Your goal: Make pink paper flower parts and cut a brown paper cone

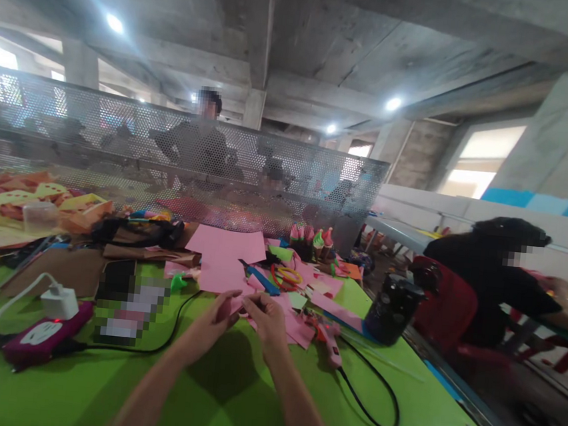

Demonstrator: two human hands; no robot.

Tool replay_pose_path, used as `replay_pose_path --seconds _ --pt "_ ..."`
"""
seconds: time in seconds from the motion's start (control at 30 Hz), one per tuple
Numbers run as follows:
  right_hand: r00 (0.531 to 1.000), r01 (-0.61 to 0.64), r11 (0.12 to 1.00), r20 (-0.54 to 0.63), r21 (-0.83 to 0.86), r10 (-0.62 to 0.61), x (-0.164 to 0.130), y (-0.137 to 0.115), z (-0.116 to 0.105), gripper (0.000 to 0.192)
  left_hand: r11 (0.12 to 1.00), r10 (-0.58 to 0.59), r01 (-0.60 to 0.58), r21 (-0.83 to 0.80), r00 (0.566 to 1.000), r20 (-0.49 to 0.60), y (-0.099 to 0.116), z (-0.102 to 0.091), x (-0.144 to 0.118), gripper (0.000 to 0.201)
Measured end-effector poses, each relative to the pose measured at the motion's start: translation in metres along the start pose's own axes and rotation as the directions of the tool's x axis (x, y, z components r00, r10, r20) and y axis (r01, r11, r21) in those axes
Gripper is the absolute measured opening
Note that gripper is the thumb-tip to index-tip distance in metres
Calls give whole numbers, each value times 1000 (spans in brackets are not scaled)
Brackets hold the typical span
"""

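Observation:
My left hand point(214, 319) and my right hand point(268, 317) meet above the green tabletop point(224, 421), fingertips pinched together. Between them is a small piece of pink paper point(237, 301), mostly covered by the fingers. Just beyond lie larger pink paper sheets point(227, 254), partly overlapping. A long blue tool point(263, 279) rests on the paper scraps, beside yellow and orange loop-shaped handles point(288, 278). To the right of my right hand lies a pink glue gun point(330, 343) with a black cord.
A dark cylindrical container point(393, 309) stands near the table's right edge. On the left are a purple power strip point(43, 340) with a white plug, and brown cardboard point(57, 271). A perforated metal screen point(287, 180) runs behind. One person in black point(492, 293) sits at right.

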State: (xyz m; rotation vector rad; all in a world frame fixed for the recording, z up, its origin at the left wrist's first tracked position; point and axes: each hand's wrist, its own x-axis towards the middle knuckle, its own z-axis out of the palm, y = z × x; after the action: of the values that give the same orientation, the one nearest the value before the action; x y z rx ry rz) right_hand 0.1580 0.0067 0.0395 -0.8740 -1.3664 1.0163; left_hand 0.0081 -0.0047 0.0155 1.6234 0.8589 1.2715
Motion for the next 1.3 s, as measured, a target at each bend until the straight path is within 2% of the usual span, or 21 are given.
replay_pose_path --seconds 0.17,0.3,0.43,0.67,0.87,1.03,1.3 --pt "1000 -18 992 24 125 15 1 -3 -1 20 986 -21 23 -163 1000 18 9 0 0 52" --pt "1000 -16 990 2 142 16 0 -5 -1 17 969 -148 153 -195 988 40 18 2 -5 60" --pt "1000 -6 990 -16 142 9 0 -5 -1 17 945 -225 240 -223 970 91 17 2 -8 65" --pt "999 -23 990 -25 137 27 0 -11 -4 20 875 -242 304 -377 948 205 12 0 -7 69" --pt "1000 -28 986 10 165 26 -1 -13 -1 18 842 -256 327 -429 942 216 17 0 -10 69" --pt "1000 -13 985 0 173 13 0 -12 1 14 797 -283 384 -466 919 274 8 -1 -9 72" --pt "999 -29 988 39 148 23 -3 -16 0 23 727 -361 454 -515 891 276 6 -5 -10 60"
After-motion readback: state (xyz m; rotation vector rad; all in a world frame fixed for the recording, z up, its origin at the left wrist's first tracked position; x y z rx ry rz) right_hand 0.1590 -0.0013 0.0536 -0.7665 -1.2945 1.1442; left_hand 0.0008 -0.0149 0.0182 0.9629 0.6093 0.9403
